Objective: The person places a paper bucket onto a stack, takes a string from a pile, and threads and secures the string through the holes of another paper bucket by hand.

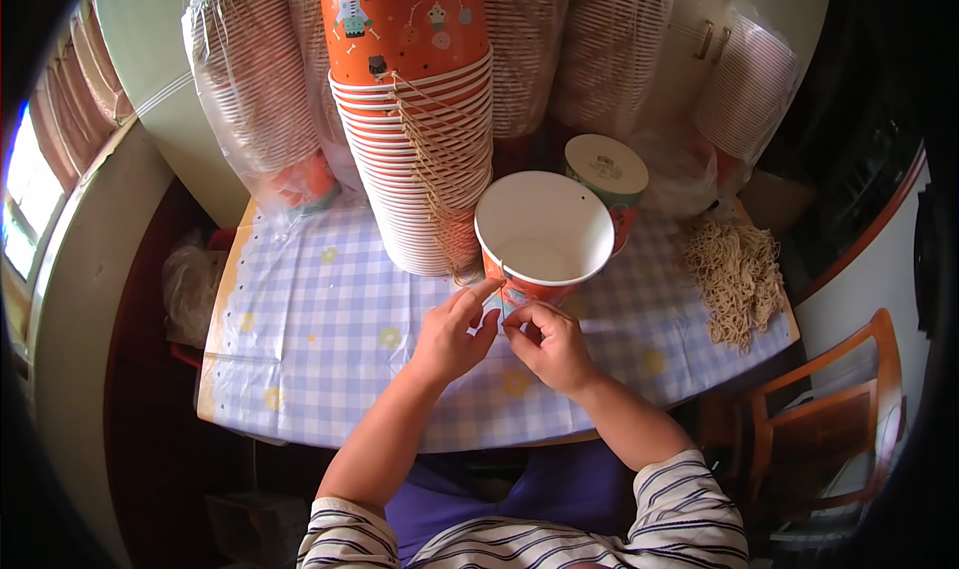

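An orange paper bucket with a white inside (pixel 544 231) stands upright and open in front of me, with a small dark hole at its far rim. My left hand (pixel 458 331) is at the bucket's near side, its index finger reaching to the wall under the rim and its thumb apart. Close beside it, my right hand (pixel 547 344) has thumb and fingers pinched together just below the rim. A thin strand seems to run between the hands, but what the right fingertips pinch is too small to make out.
A tall stack of orange buckets (pixel 410 159) with cords down its side stands behind left. Wrapped stacks (pixel 250 79) line the back. An upside-down bucket (pixel 606 164) is behind right. Tan cords (pixel 736 281) lie at the right, near a wooden chair (pixel 824 419).
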Motion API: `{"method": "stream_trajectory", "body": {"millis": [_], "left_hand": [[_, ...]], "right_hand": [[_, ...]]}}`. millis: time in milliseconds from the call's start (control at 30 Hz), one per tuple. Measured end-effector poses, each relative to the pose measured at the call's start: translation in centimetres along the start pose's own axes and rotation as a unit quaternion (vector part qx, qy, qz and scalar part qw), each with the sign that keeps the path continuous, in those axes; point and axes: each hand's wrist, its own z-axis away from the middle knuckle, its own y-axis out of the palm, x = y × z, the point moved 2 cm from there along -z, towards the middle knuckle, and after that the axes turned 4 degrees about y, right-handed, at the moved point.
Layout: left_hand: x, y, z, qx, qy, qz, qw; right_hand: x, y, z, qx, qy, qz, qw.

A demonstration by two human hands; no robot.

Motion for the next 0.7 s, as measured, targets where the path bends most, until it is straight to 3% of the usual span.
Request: {"method": "stream_trajectory", "body": {"millis": [367, 533, 700], "left_hand": [[0.3, 0.6, 0.0, -0.018, -0.012, -0.015, 1.0], [0.0, 0.8, -0.1, -0.03, -0.078, -0.014, 0.996], [0.1, 1.2, 0.0, -0.047, -0.086, 0.025, 0.995]], "right_hand": [[-0.3, 0.0, -0.1, -0.02, -0.024, 0.027, 0.999], [-0.5, 0.0, -0.2, -0.078, -0.101, 0.118, 0.985], [-1.0, 0.1, -0.2, -0.108, -0.131, 0.171, 0.97]]}}
